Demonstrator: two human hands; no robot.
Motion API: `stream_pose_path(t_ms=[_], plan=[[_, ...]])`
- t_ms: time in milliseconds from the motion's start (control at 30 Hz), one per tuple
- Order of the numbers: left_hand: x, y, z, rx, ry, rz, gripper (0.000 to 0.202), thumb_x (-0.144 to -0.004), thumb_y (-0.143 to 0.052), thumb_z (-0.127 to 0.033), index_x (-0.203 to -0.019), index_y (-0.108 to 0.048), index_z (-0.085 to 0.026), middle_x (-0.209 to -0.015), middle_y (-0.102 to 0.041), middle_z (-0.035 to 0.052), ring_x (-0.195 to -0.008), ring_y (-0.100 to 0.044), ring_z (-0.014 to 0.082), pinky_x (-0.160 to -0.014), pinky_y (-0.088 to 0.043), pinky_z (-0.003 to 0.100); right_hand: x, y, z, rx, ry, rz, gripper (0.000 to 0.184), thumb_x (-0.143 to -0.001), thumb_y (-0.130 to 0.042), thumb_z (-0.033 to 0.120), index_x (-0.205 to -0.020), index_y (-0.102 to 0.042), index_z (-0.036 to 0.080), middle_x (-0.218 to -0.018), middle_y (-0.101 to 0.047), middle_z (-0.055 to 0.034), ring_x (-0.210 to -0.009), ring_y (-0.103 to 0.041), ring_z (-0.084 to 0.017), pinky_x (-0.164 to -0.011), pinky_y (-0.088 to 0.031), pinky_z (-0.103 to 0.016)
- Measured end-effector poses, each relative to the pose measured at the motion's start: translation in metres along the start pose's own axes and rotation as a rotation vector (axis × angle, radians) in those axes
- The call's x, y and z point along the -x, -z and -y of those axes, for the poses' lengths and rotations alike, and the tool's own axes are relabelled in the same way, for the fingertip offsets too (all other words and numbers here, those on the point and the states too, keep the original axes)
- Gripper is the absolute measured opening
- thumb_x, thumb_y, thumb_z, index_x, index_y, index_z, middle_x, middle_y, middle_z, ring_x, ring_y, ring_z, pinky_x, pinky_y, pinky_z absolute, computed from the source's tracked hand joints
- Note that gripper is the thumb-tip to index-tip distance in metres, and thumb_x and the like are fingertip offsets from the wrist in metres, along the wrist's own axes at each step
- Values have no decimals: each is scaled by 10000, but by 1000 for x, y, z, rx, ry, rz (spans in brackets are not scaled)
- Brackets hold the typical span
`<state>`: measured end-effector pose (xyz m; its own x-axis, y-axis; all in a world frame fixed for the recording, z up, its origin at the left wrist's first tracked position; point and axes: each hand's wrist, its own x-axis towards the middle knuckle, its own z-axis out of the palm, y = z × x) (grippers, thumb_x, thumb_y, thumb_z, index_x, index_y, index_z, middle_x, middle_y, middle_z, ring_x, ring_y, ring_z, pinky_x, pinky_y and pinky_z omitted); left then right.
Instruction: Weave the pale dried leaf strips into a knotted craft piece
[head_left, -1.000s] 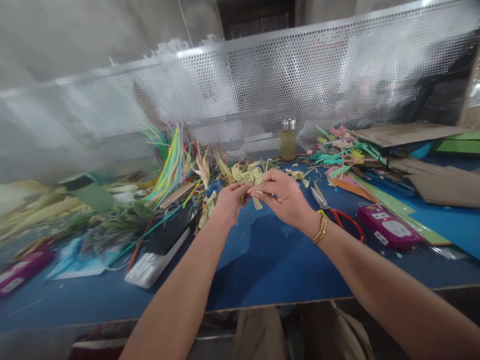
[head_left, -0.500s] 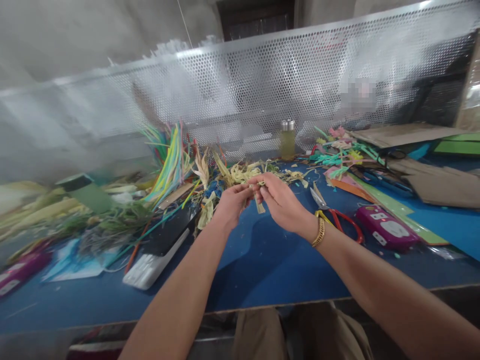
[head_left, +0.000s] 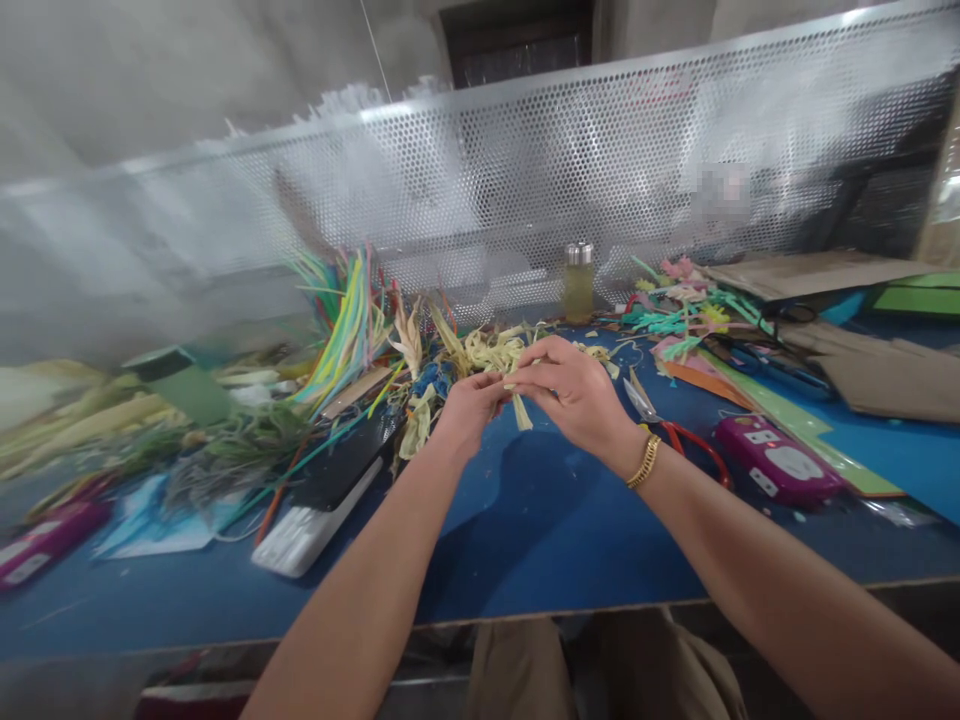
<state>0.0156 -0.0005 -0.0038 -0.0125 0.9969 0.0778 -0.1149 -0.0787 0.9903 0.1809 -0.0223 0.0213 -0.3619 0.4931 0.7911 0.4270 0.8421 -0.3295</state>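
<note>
Above the middle of the blue table, my left hand (head_left: 472, 405) pinches a pale strip of dried husk (head_left: 522, 412), whose loose end hangs below the fingers. My right hand (head_left: 566, 385) meets it there, thumb and fingertips closed on the same strip, with a gold bracelet at the wrist. The fingers hide most of the strip. Just behind both hands lies a heap of pale, dried husk strips (head_left: 491, 348). Scissors (head_left: 675, 430) with red and yellow handles rest to the right of my right wrist, partly covered by it.
Coloured stems (head_left: 349, 320) stand at left behind a phone-like black and white object (head_left: 326, 510). A purple device (head_left: 780, 460) sits at right, near cardboard sheets (head_left: 885, 375). A jar (head_left: 578, 285) stands before a perforated metal panel (head_left: 517, 160).
My right hand has turned, its fingers now reaching over toward the left fingertips. The strip's hanging end has shifted slightly. The left hand stays nearly in place.
</note>
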Motion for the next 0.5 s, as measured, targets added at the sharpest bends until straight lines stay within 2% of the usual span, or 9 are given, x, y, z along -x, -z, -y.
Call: stream_pose_path(t_ms=[100, 167, 233, 333, 500], plan=[[-2, 1, 1, 26, 7, 0, 95, -561, -696, -174, -603, -612, -153, -537, -541, -17, -446, -416, 59, -462, -304, 216, 0, -4, 1, -177, -18, -33, 127, -872, -596, 236, -887, -722, 234, -941, -684, -35, -882, -621, -152, -800, -488, -304], [-3, 2, 1, 53, 11, -7, 134, -559, -725, -189, -624, -615, -151, -543, -541, -15, -453, -426, 62, -467, -315, 220, 1, -9, 1, -291, -88, -51, 102, -851, -619, 247, -854, -720, 231, -874, -703, -26, -836, -637, -151, -787, -502, -313], [-3, 2, 1, 75, 9, -14, 190, -559, -763, -223, -657, -617, -150, -557, -541, -17, -470, -445, 68, -470, -318, 222, 2, -14, -2, -392, -227, -82, 92, -818, -652, 291, -821, -708, 219, -787, -702, -21, -734, -640, -147, -707, -517, -306], [-1, 1, 1, 81, -9, -3, 248, -569, -795, -266, -693, -609, -159, -576, -522, -35, -489, -453, 64, -447, -284, 211, 4, -20, -8, -558, -448, -125, 173, -744, -711, 350, -799, -672, 192, -681, -673, -10, -600, -624, -134, -584, -512, -272], [2, -3, 1, 82, -14, 65, 270, -592, -804, -300, -712, -605, -163, -585, -502, -49, -495, -461, 56, -414, -228, 201, 5, -21, -15, -508, -568, -63, 197, -755, -676, 369, -759, -671, 172, -596, -635, -6, -514, -580, -117, -503, -476, -241]])
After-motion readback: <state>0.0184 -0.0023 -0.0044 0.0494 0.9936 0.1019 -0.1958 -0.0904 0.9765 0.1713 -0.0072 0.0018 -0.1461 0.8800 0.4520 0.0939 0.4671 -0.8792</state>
